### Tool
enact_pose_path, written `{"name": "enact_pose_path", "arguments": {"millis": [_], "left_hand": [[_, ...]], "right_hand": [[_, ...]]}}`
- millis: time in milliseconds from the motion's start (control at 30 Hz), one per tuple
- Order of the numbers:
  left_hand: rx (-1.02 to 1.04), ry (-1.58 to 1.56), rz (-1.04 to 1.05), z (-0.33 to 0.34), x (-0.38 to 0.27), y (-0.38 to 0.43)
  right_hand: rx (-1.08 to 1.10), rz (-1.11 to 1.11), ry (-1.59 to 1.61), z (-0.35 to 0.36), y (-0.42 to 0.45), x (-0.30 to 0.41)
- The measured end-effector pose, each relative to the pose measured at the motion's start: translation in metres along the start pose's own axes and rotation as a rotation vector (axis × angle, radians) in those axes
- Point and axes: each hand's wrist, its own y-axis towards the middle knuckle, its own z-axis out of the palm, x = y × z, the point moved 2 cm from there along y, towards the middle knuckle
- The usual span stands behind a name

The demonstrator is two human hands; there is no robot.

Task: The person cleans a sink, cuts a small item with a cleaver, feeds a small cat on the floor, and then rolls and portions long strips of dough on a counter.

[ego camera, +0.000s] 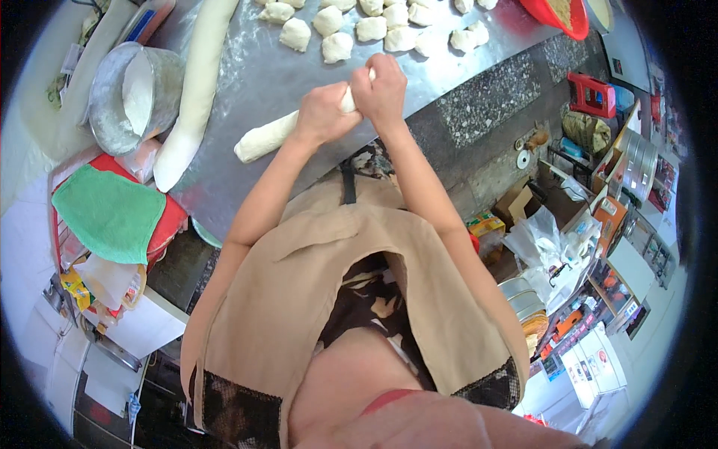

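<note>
A thin rope of dough point(268, 134) slants over the metal worktop point(247, 207), its free end at the lower left. My left hand point(328, 114) grips this rope near its other end. Right against it, my right hand point(381, 85) is closed around the end of the same dough, a bit of which shows between its fingers. Several small dough pieces point(337, 47) lie apart or touching beyond my hands. To the left rests a much thicker, long dough roll point(193, 106), running off the top of the view.
A metal pot point(101, 101) holding white flour stands at the left, near a green cloth point(109, 213). At the upper right corner of the worktop sits a red bowl point(578, 28) with crumbly yellowish contents. A red stool point(592, 94) and plastic bags point(547, 241) are farther right.
</note>
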Motion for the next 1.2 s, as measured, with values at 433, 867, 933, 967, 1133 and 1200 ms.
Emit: {"name": "enact_pose_path", "arguments": {"millis": [433, 867, 933, 967, 1133, 1200], "left_hand": [[-0.012, -0.497, 0.172, -0.002, -0.011, 0.002], [0.048, 0.009, 0.060, 0.026, -0.005, 0.010], [0.023, -0.005, 0.106, 0.031, -0.011, 0.010], [0.029, -0.005, 0.110, 0.031, -0.016, 0.006], [0.055, -0.246, -0.035, 0.021, -0.020, 0.005], [0.109, -0.423, -0.328, 0.010, -0.009, 0.000]], "right_hand": [[0.531, 0.635, 0.580, -0.034, -0.022, 0.004], [0.013, -0.022, 0.028, -0.038, -0.009, 0.016], [-0.025, -0.017, 0.027, -0.031, -0.008, -0.002], [-0.052, 0.122, -0.085, -0.023, -0.006, -0.024], [0.092, 0.229, -0.077, -0.035, 0.016, -0.065], [0.098, 0.161, -0.236, -0.062, 0.011, -0.030]]}}
